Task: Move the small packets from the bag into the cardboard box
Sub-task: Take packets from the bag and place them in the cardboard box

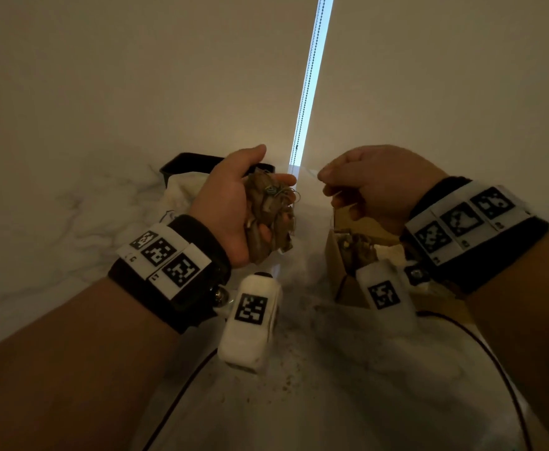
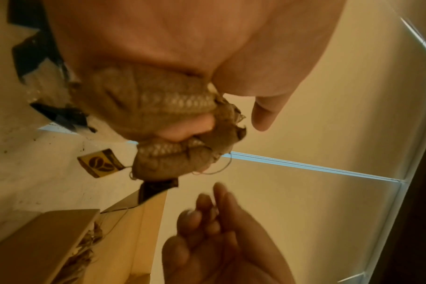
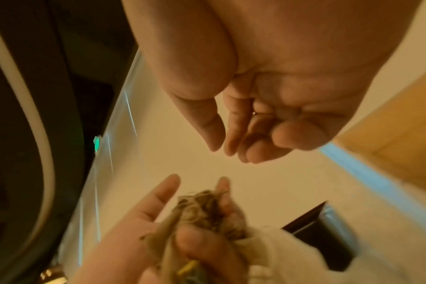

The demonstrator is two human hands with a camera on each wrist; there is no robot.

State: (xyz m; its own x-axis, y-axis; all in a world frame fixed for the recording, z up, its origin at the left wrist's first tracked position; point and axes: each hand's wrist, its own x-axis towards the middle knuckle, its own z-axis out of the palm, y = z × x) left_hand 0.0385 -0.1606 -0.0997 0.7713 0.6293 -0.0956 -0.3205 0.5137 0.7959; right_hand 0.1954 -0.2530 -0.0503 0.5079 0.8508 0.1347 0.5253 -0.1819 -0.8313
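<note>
Brown mesh packets (image 1: 268, 219), a whole clump of them, sit bunched in my left hand (image 1: 230, 206), fingers curled round the bundle and the thumb lifted clear above it. Behind that hand the pale bag (image 1: 182, 193) lies slumped on the marble counter (image 1: 71, 222). These feel like they'll be light and soft, squashy, with loose threads and a paper tag (image 2: 100, 163) dangling off, so I judge the tangle is the trouble: strings will snag and drag neighbours along. Best to take one by its plump middle, not by a thread. Across the gap, my right hand (image 1: 374, 187) hangs just above the cardboard box (image 1: 348, 252), fingertips drawn together; whether a thread is pinched there I cannot tell. Down in the box, packets already lie heaped against the wall.
</note>
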